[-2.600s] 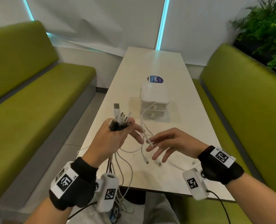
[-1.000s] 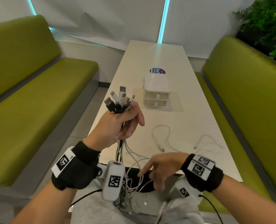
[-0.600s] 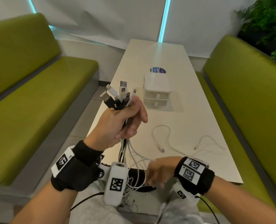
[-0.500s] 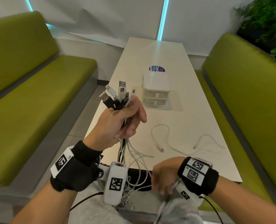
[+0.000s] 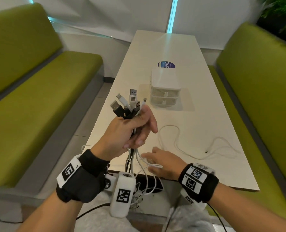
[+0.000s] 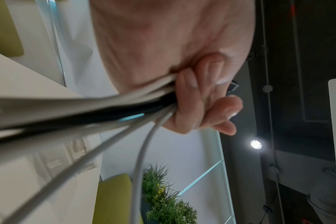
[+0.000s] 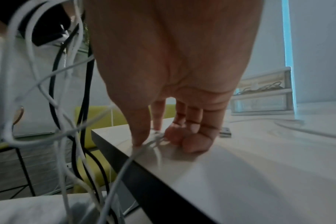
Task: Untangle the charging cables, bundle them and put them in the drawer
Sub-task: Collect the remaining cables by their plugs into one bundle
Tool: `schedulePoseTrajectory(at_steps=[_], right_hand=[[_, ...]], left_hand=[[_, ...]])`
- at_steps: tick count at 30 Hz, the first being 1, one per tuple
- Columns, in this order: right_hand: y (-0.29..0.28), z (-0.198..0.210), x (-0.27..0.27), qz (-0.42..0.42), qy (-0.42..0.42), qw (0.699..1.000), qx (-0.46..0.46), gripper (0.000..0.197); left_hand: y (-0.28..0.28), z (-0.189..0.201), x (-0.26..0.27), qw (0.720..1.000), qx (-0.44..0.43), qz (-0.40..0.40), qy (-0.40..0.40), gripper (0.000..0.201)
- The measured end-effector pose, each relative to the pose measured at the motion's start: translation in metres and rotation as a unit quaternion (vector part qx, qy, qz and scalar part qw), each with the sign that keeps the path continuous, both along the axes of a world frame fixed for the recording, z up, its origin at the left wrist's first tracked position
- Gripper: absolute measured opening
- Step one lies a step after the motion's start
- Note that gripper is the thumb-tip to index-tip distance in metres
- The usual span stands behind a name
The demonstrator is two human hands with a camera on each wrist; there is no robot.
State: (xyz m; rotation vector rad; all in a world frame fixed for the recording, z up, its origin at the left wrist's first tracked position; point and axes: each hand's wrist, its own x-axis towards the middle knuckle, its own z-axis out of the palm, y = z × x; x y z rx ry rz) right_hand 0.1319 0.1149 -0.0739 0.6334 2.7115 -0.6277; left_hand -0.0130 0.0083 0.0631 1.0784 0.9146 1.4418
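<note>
My left hand (image 5: pixel 132 131) is raised over the table's near left part and grips a bundle of charging cables (image 5: pixel 130 153). Their black and white plugs (image 5: pixel 129 104) fan out above the fist. In the left wrist view my fingers (image 6: pixel 192 104) curl round the white and black cords (image 6: pixel 105 109). The cords hang down past the table edge into a tangle (image 7: pixel 48 91). My right hand (image 5: pixel 159 163) rests on the table by the front edge and pinches a white cable loop (image 5: pixel 153 165), seen between thumb and curled fingers (image 7: pixel 182 136). The white drawer unit (image 5: pixel 165 87) stands mid-table, both drawers closed.
Another loose white cable (image 5: pixel 177 139) snakes across the table (image 5: pixel 205 106) to the right. A round blue sticker (image 5: pixel 166 64) lies behind the drawer unit. Green benches (image 5: pixel 38 106) flank the table on both sides. A plant (image 5: pixel 279 17) stands at the far right.
My right hand has come up from below the table's front edge onto the tabletop, bringing a white cable loop with it. The left hand keeps its grip on the bundle, nearly still.
</note>
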Motion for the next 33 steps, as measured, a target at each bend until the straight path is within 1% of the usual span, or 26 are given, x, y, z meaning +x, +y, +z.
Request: schedulePoseTrajectory(at_steps=[3, 4, 5, 7, 8, 9, 11, 12, 13, 14, 16, 17, 18, 19, 21, 23, 26, 28, 30, 33], right_hand=[[0.001, 0.001, 0.000, 0.062, 0.004, 0.998, -0.013, 0.030], [0.003, 0.004, 0.003, 0.069, -0.003, 0.997, -0.025, 0.023], [0.005, 0.008, 0.006, 0.062, -0.023, 0.997, -0.046, 0.022], [0.008, 0.020, 0.012, 0.036, -0.077, 0.993, -0.086, 0.028], [0.010, 0.025, 0.015, 0.022, -0.092, 0.992, -0.089, 0.030], [0.014, 0.030, 0.016, 0.001, -0.082, 0.994, -0.070, 0.031], [0.026, 0.034, 0.016, -0.073, -0.004, 0.997, 0.012, 0.029], [0.033, 0.033, 0.016, -0.119, 0.041, 0.991, 0.042, 0.026], [0.038, 0.030, 0.016, -0.161, 0.068, 0.983, 0.057, 0.024], [0.042, 0.028, 0.016, -0.191, 0.066, 0.977, 0.061, 0.028], [0.043, 0.018, 0.013, -0.201, 0.001, 0.978, 0.056, 0.038], [0.040, 0.012, 0.011, -0.190, -0.027, 0.979, 0.066, 0.035], [0.036, 0.007, 0.010, -0.179, -0.036, 0.980, 0.079, 0.028], [0.033, 0.006, 0.010, -0.170, -0.034, 0.981, 0.088, 0.021], [0.029, 0.010, 0.011, -0.162, -0.018, 0.983, 0.086, 0.018], [0.027, 0.023, 0.015, -0.160, 0.016, 0.984, 0.078, 0.020], [0.024, 0.051, 0.019, -0.151, 0.112, 0.980, 0.062, 0.016], [0.022, 0.072, 0.018, -0.152, 0.173, 0.972, 0.052, 0.016], [0.021, 0.090, 0.016, -0.166, 0.239, 0.956, 0.030, 0.014], [0.016, 0.113, 0.012, -0.211, 0.359, 0.908, -0.041, 0.007]], left_hand=[[0.001, 0.000, 0.000, 1.000, 0.000, -0.003, 0.002, 0.042], [0.001, 0.000, 0.000, 1.000, -0.001, -0.001, 0.005, 0.042], [0.001, 0.000, 0.000, 1.000, -0.001, 0.001, 0.008, 0.042], [0.002, 0.000, 0.001, 1.000, -0.001, 0.003, 0.007, 0.042], [0.003, 0.000, 0.001, 1.000, 0.000, 0.002, 0.005, 0.042], [0.003, -0.001, 0.002, 1.000, 0.000, 0.001, 0.003, 0.042], [0.005, -0.003, 0.002, 1.000, 0.000, 0.001, 0.007, 0.043], [0.006, -0.003, 0.002, 1.000, 0.001, 0.004, 0.014, 0.043], [0.007, -0.004, 0.003, 1.000, 0.002, 0.009, 0.024, 0.043], [0.007, -0.004, 0.004, 0.999, 0.004, 0.017, 0.039, 0.044], [0.009, -0.006, 0.007, 0.997, 0.007, 0.038, 0.069, 0.049], [0.009, -0.007, 0.008, 0.996, 0.006, 0.049, 0.080, 0.052], [0.009, -0.008, 0.009, 0.994, 0.004, 0.058, 0.091, 0.055], [0.010, -0.009, 0.010, 0.992, 0.002, 0.066, 0.105, 0.057], [0.011, -0.011, 0.012, 0.987, -0.016, 0.083, 0.137, 0.058], [0.014, -0.016, 0.014, 0.979, -0.040, 0.114, 0.166, 0.053], [0.019, -0.026, 0.016, 0.962, -0.070, 0.168, 0.204, 0.034], [0.023, -0.032, 0.017, 0.953, -0.086, 0.185, 0.223, 0.026], [0.028, -0.034, 0.018, 0.943, -0.103, 0.190, 0.252, 0.026], [0.029, -0.033, 0.019, 0.924, -0.117, 0.186, 0.313, 0.023]])
